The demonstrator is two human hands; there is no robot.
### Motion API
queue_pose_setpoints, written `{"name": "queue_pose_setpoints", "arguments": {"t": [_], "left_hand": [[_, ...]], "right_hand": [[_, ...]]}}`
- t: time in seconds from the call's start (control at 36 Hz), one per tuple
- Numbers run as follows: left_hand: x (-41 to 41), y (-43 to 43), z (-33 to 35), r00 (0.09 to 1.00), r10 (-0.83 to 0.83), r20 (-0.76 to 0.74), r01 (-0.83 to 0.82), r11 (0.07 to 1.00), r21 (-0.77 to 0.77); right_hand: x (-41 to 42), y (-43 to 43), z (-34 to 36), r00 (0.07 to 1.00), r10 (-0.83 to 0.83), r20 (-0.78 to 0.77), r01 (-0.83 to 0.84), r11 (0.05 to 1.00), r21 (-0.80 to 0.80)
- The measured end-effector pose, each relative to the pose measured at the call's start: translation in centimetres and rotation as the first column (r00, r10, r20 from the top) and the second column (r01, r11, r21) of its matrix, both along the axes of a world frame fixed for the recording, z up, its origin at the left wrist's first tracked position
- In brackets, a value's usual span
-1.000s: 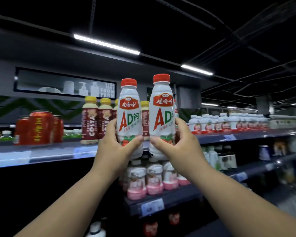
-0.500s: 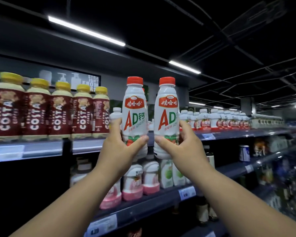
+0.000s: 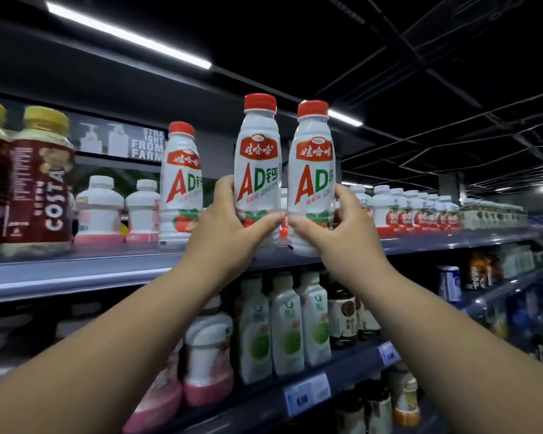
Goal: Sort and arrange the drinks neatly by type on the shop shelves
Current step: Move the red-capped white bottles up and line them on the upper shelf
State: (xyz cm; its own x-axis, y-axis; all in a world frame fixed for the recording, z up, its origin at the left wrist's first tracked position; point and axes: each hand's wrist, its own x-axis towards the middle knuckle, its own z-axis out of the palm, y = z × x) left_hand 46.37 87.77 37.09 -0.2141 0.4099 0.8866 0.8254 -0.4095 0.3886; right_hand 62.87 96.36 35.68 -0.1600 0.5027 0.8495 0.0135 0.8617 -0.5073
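My left grip (image 3: 229, 233) clasps the left bottle (image 3: 257, 170), my right grip (image 3: 336, 233) the right bottle (image 3: 314, 177). A third bottle (image 3: 181, 183) stands left of both grips.

You have only one view: the wide-angle camera on your head. It faces forward and tilts a little upward to the top shelf (image 3: 76, 274), which is near. The ceiling (image 3: 295, 32) fills the upper part, a lower shelf (image 3: 351, 364) the bottom.

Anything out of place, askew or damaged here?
No spill or damage shows. A lone AD bottle stands on the top shelf beside short pink bottles, a different type; left hand and right hand hold two more.
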Motion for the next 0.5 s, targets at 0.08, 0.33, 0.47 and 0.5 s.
{"name": "queue_pose_setpoints", "arguments": {"t": [0.08,0.33,0.47,0.5], "left_hand": [[0.7,2.0,0.5,0.996,0.092,0.014,-0.092,0.996,0.005],[1.8,7.0,2.4,0.954,0.27,0.127,-0.268,0.963,-0.034],[2.2,9.0,2.5,0.915,0.368,0.168,-0.362,0.93,-0.062],[2.6,9.4,2.6,0.905,0.388,0.173,-0.383,0.922,-0.065]], "right_hand": [[0.2,3.3,0.4,1.0,0.021,0.011,-0.021,1.0,0.006],[0.1,11.9,3.0,0.993,0.107,0.056,-0.109,0.993,0.039],[-0.4,14.9,3.4,0.985,0.135,0.106,-0.138,0.99,0.026],[-0.5,15.5,3.5,0.985,0.128,0.118,-0.131,0.991,0.024]]}}
